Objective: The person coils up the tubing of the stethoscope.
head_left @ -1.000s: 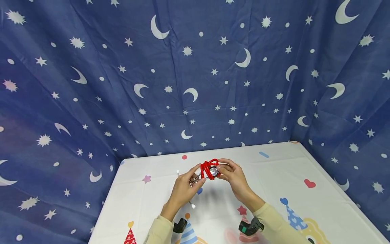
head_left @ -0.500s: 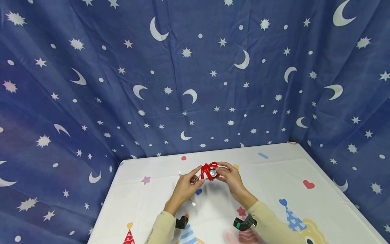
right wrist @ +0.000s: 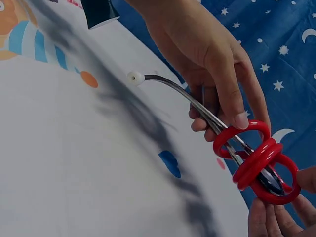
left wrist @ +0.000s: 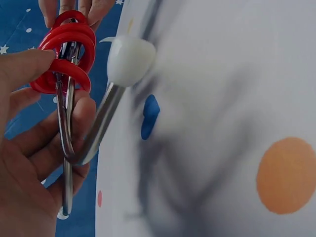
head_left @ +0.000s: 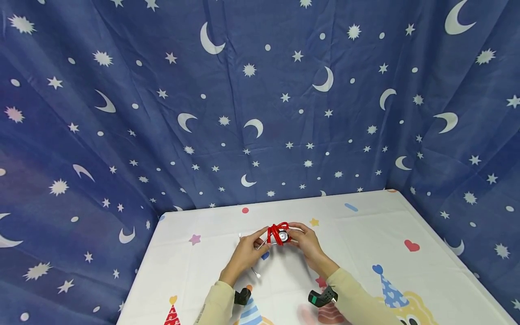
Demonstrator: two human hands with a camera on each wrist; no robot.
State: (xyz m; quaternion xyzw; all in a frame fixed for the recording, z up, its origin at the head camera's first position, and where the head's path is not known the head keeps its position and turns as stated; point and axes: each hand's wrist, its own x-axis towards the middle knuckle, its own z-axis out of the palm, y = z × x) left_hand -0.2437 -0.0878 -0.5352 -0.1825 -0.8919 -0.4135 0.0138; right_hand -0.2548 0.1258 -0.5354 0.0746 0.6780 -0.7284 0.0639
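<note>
A stethoscope with red tubing [head_left: 275, 235] wound in a bundle is held between both hands over the table. Its round silver chestpiece [head_left: 283, 236] faces up beside the coils. My left hand [head_left: 244, 254] pinches the bundle's left end, thumb on a red coil and fingers beneath, with the metal ear tubes [left wrist: 98, 126] running past the palm. A white ear tip [left wrist: 129, 60] shows large in the left wrist view, another ear tip [right wrist: 135, 78] in the right wrist view. From the other end, my right hand [head_left: 310, 248] grips the coils near the chestpiece with its fingertips.
Under the hands is a table [head_left: 357, 234] with a white cloth printed with stars, hearts and party hats. A blue curtain [head_left: 260, 104] with moons and stars hangs behind it and along the sides. Each wrist carries a dark camera [head_left: 243, 296].
Both hands have come down a little toward the table with the stethoscope, nearer to the body. Their hold on it looks the same.
</note>
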